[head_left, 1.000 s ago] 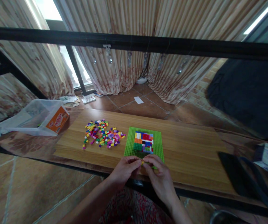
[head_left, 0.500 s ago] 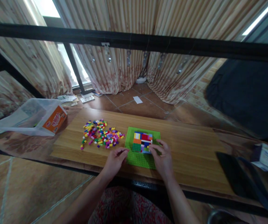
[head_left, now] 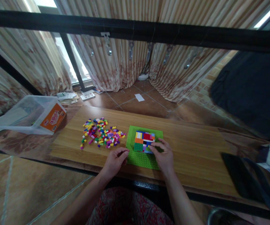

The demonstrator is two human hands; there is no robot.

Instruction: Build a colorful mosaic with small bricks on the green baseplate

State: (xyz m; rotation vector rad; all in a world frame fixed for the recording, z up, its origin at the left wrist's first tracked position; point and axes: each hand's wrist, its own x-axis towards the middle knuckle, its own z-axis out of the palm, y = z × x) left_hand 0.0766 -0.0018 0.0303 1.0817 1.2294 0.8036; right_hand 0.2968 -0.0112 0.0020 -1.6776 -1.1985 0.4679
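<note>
— When looking straight down, where to find the green baseplate [head_left: 140, 160]?

— Flat on the wooden board [head_left: 196, 150], close to the near edge at six o'clock. Bearing a patch of bricks [head_left: 144, 141], set towards twelve: white and yellow at eleven, orange at nine, green at eight, red at one, blue near four.

— And the right hand [head_left: 165, 155]?

— Over the baseplate at four o'clock, with thumb and forefinger bent to the patch's edge. Cannot tell whether gripping a brick between the tips.

— What of the left hand [head_left: 116, 160]?

— At eight o'clock, just beside the baseplate's edge. Curled in, thumb against forefinger. Too small to tell whether touching the edge.

— Farther out?

— Between nine and ten, loose bricks [head_left: 110, 135], scattered in yellow, purple, pink, red, green and white. Well beyond, on much the same bearing, a clear plastic box [head_left: 47, 107] with an orange label [head_left: 53, 118].

— At twelve?

— White paper [head_left: 139, 97] on the floor tiles, then striped curtains [head_left: 123, 73] behind.
</note>
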